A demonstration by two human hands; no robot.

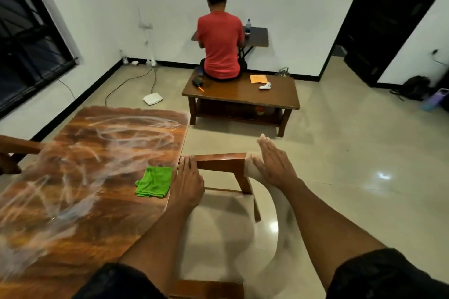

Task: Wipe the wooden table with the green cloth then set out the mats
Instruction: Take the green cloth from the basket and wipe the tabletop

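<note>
From my feed: wooden table (80, 177) fills the left of the view, top streaked with whitish smears. Green cloth (154, 182) lies crumpled on the table, near its right edge, nobody holding it.

Left hand (185, 181) sits just right of the cloth at the table's edge, fingers straight and together, fingertips on the top rail of a wooden chair (226, 165) that stands right against the table. Flat contact, no grip.

Right hand (274, 165) is right of the chair rail, fingers extended and close together, palm down, gripping nothing I can see. Below it something pale and curved (279, 204) is motion-blurred (can't tell what it is, or whether the hand touches it).

Beyond the table: a low coffee table (243, 94) with a person in a red shirt (221, 48) seated on it, back to me.
</note>
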